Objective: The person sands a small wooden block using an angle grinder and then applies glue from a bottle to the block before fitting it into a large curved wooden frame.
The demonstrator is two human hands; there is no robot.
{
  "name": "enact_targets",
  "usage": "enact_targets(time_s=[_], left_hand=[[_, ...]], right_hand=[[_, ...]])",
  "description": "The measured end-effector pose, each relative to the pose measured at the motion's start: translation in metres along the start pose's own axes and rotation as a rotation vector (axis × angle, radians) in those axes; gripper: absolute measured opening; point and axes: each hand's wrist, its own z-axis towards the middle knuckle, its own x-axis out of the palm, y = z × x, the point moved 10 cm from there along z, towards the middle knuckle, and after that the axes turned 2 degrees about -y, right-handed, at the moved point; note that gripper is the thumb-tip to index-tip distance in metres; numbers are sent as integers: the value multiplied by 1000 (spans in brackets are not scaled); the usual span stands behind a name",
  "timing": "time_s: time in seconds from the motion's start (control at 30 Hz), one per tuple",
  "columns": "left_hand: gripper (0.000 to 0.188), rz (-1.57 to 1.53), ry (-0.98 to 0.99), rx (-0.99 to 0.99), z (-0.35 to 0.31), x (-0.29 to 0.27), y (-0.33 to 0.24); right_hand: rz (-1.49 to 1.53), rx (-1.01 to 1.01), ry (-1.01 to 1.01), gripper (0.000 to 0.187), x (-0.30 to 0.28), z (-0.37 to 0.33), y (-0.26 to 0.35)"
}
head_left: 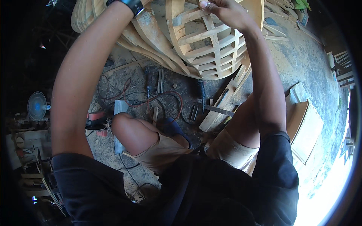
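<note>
A large curved wooden frame [171,34] fills the top of the head view, with pale ribs and a lattice of crossing slats [217,44]. My right hand [228,14] is at the upper part of the lattice, its thumb and fingers closed on a wooden slat [206,20]. My left arm reaches up to the frame's left part, a dark watch [132,5] on its wrist. Only a sliver of my left hand [145,1] shows at the top edge, so its fingers are hidden.
Below the frame lie power tools [201,90], a hammer-like tool [218,110], cables [151,97] and wooden boards [222,107] on the dusty floor. A fan [37,106] stands at the left. A box-like panel [306,130] is at the right; scrap wood [277,32] lies at the upper right.
</note>
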Motion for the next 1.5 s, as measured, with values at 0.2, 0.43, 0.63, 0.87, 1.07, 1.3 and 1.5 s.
enact_targets(time_s=[0.2, 0.43, 0.63, 0.87, 1.07, 1.3, 1.5], left_hand=[[25, -144, -684, 63, -76, 13, 26], [32, -59, -757, 41, -67, 35, 10], [32, -203, -829, 26, -60, 34, 12], [17, -889, -544, 103, -39, 56, 33], [18, -930, -457, 71, -36, 61, 38], [18, -246, -692, 30, -54, 44, 16], [16, 92, -1019, 214, -69, 34, -2]], right_hand=[[-184, -84, -110, 24, -12, -7, 4], [93, -26, -19, 33, -6, 5, -13], [96, -95, 7, 36, -2, 4, -11], [86, -119, 56, 47, -3, 1, -7], [50, -107, 88, 55, -1, -4, -5], [16, -91, 68, 48, -6, -2, -4], [-13, -105, 41, 32, -2, -1, -2]])
